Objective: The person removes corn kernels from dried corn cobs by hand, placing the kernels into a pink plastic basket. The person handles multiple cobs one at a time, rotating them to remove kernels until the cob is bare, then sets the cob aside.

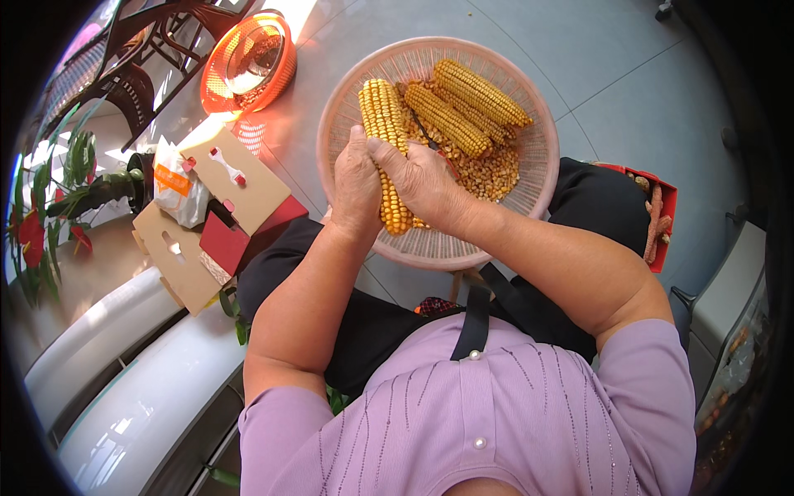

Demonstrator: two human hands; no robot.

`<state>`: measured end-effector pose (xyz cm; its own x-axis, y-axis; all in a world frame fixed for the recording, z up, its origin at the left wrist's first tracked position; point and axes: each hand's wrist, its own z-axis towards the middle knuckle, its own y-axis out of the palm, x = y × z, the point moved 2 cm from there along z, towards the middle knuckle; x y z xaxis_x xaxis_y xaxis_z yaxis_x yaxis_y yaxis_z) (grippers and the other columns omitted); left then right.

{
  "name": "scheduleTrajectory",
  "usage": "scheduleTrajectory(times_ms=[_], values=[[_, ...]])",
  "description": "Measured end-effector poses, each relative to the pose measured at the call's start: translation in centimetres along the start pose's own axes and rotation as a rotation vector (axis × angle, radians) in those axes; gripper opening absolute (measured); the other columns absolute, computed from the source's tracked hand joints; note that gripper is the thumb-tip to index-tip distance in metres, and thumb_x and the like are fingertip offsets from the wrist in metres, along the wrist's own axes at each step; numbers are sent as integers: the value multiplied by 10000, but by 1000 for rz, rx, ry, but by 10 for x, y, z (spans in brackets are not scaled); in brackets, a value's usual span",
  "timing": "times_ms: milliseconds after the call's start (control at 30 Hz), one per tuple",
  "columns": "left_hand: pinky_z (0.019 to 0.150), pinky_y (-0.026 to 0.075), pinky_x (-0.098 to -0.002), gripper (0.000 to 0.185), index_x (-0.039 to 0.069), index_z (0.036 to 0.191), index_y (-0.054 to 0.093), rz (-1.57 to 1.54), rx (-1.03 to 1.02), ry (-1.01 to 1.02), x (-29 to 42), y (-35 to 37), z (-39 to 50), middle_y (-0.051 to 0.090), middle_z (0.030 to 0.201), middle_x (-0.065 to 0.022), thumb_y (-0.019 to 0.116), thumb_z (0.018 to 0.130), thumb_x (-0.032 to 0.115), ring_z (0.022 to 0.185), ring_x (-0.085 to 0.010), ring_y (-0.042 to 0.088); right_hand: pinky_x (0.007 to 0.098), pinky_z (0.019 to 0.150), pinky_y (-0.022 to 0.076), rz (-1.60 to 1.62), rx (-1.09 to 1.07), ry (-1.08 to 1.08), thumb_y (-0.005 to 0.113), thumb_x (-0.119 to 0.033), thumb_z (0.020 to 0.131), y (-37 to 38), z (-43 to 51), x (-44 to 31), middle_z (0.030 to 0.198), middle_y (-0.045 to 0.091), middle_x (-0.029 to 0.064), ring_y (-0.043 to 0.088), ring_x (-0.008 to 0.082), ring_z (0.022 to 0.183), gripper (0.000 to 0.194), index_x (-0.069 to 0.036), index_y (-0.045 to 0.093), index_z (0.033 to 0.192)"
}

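Both my hands hold one dried corn cob (383, 111) with yellow kernels, over the left part of a round pink plastic basket (539, 80). My left hand (358, 180) wraps its left side, thumb up. My right hand (428, 180) grips it from the right, its thumb against the kernels. Several more cobs lie in the basket, among them one at the upper right (481, 93) and one nearer the middle (446, 119). Under them is a heap of loose corn kernels (490, 173). A thin dark tool with a red part (448, 162) lies on the kernels, partly hidden by my right hand.
An orange plastic basket (288, 62) stands on the tiled floor at the upper left. Left of my leg is an opened cardboard box (260, 192) with a white plastic bag (186, 201). A red box (669, 229) holding knobbly roots or cobs is beside my right leg. Potted plants stand far left.
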<state>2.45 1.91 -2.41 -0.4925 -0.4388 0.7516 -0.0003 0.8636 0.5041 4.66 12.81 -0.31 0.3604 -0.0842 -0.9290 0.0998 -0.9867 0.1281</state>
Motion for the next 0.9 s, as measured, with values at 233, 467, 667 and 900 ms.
scheduleTrajectory(times_ms=[233,467,667,900], values=[[817,590,-386,522,-41,1203,557,-19,10,-130,9,6,-3,655,1039,-178,299,1094,400,885,-268,684,285,799,535,358,-116,55,493,-493,1040,9,12,23,975,683,81,659,118,902,558,37,627,1153],[881,564,-392,415,-29,1292,497,-35,38,55,16,3,0,654,1052,-191,384,1096,319,944,-259,672,280,956,488,112,-153,101,435,-538,1057,0,11,13,1199,622,91,591,121,1084,640,19,534,1356],[852,576,-386,438,-53,1213,536,-23,26,56,4,-4,3,657,1033,-184,362,1105,334,907,-256,678,290,840,513,248,-91,104,421,-494,1073,4,9,20,1032,669,80,629,131,930,580,36,608,1216],[823,589,-386,464,-56,1135,558,108,107,76,3,3,-3,668,989,-196,326,1110,345,869,-269,692,286,752,517,131,-17,21,411,-474,1081,3,9,21,874,666,61,623,118,805,567,37,654,1045]])
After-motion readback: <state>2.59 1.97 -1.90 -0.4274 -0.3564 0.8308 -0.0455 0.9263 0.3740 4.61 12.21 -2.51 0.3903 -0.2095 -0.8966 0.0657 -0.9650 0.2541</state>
